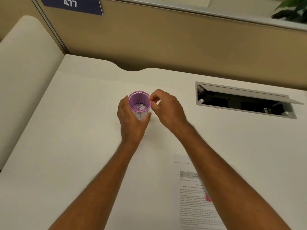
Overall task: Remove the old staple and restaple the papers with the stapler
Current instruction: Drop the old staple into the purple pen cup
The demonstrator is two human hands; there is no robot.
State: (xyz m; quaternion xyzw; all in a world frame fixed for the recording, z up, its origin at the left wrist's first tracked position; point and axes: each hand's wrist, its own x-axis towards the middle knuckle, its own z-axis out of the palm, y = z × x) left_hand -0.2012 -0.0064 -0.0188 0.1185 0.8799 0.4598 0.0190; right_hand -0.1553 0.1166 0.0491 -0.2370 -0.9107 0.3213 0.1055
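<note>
At nine o'clock a cream padded surface (25,77) runs beside the white desk (83,130). At eleven o'clock, up on the tan partition (166,39), a dark blue sign (71,4) reads 477.

Near the centre of the desk stands a small purple cup (139,101), upright, with pale, shredded-looking bits lying in its bottom; what they are is too small to tell. The left hand (131,120) wraps around the cup from its seven o'clock side, fingers curled along the left wall and the thumb pressed against the white lower part at the front.

Just at the cup's three o'clock rim hovers the right hand (167,108), thumb and forefinger pressed together in a fine pinch right at the edge. Whether a staple sits between the fingertips cannot be told; anything there is too small to make out.

At five o'clock the printed papers (194,196) lie flat on the desk, well apart from the cup, partly covered by the right forearm. A small pink object (208,197) shows on the papers beside the arm, mostly hidden, so its identity is unclear.

At two to three o'clock an open grey cable hatch (245,101) is set into the desk, dark inside. Green plant leaves (294,9) show at one o'clock.
</note>
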